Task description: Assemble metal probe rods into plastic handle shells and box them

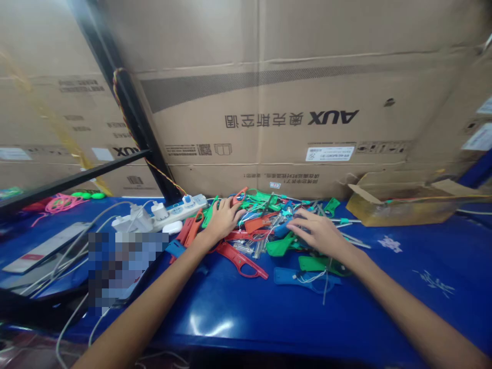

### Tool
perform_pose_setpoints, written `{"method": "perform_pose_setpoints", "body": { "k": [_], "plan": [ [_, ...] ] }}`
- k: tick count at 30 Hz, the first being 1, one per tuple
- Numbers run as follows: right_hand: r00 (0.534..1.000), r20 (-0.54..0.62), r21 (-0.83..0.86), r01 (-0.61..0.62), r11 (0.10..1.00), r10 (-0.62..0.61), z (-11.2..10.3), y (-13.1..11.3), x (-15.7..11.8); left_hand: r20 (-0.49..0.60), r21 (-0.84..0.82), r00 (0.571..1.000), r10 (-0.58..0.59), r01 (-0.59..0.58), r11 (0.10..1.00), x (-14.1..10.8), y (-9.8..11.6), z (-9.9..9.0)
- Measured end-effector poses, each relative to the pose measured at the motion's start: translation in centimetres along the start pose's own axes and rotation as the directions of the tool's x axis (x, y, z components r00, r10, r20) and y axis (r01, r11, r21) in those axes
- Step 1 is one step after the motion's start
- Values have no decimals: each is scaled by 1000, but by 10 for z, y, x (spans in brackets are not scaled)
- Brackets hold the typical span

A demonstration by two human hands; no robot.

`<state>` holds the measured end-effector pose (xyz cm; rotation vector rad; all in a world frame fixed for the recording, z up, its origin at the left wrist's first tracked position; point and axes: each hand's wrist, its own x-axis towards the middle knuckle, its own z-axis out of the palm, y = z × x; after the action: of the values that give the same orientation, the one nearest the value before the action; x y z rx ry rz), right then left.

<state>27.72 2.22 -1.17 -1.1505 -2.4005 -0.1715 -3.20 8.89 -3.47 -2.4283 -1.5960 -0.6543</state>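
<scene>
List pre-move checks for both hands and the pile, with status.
1. Left hand at the pile: ok.
2. Right hand at the pile, apart from the left: ok.
3. Secure hold in either hand's fingers: cannot tell, contact unclear.
4. Colours separated: not ok, red, green and blue pieces mixed.
5. Front blue piece free of cable: not ok, white cable lies across it.
6. Open carton contents known: cannot tell, mostly hidden.
</scene>
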Motion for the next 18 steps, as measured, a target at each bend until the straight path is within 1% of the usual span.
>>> {"method": "perform_pose_setpoints", "body": {
  "k": [5,10,12,14,18],
  "plan": [
    [1000,0,6,-5,1000,5,0,2,0,-9,-43,1000,-4,3,999,11,-1,-5],
    [1000,-7,8,-20,1000,20,-1,0,1,-82,-144,997,-6,-6,990,20,0,-7],
    [1000,1,8,-13,1000,13,-2,-2,1,-117,-182,993,35,-56,982,21,5,-9],
    [1000,-1,10,-21,1000,21,-1,-3,2,-148,-225,983,113,-144,964,21,12,-14],
    [995,-45,27,-83,996,84,-2,-4,3,-171,-350,937,304,-347,870,15,36,-34]
  ]
}}
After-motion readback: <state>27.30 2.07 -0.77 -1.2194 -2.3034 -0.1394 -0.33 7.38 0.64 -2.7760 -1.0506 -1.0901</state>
